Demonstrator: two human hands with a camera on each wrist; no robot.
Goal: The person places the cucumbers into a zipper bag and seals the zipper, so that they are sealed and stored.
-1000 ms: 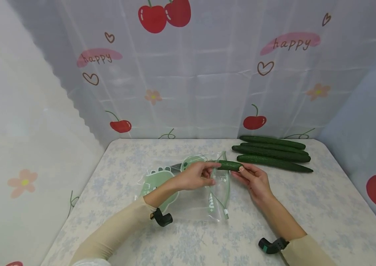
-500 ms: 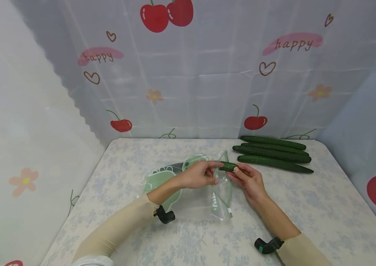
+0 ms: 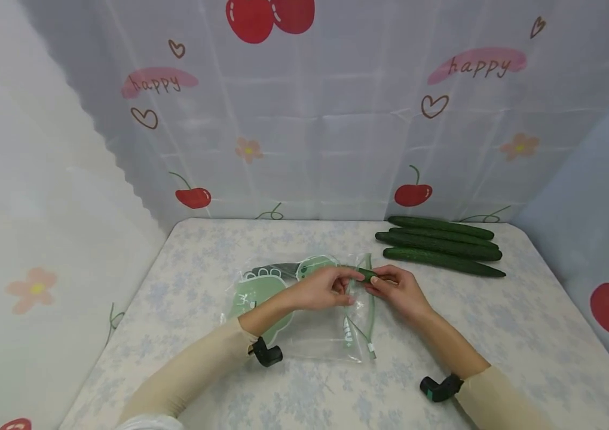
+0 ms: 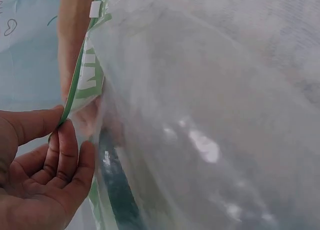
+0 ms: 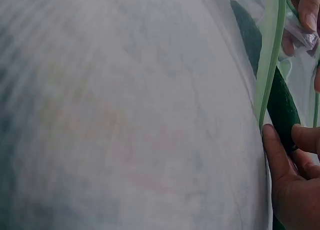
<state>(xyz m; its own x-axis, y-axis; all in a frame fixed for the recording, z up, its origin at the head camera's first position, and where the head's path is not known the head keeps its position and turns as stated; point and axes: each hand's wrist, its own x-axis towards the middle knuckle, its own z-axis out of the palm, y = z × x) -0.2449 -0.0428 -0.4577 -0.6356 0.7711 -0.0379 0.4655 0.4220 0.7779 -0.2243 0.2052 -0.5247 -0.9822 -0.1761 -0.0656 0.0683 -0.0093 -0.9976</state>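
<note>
A clear zip bag [image 3: 317, 334] with a green cartoon print lies flat, its green-edged mouth facing right. My left hand [image 3: 317, 289] pinches the bag's green zip edge [image 4: 75, 82] between thumb and fingers. In the right wrist view, a dark green cucumber [image 5: 283, 102] runs through the mouth, most of its length inside. My right hand [image 3: 402, 292] holds its near end between thumb and fingers, close to the bag's opening. The white zip slider [image 4: 95, 9] sits at the near end of the zip edge.
Several more cucumbers [image 3: 438, 240] lie side by side at the table's back right. A pale flower-patterned cloth covers the table [image 3: 304, 394]. Printed curtains [image 3: 315, 137] rise behind it and at both sides.
My right hand has moved left, pushing the cucumber further into the bag, so less of it shows outside. The left hand still holds the bag's edge.
</note>
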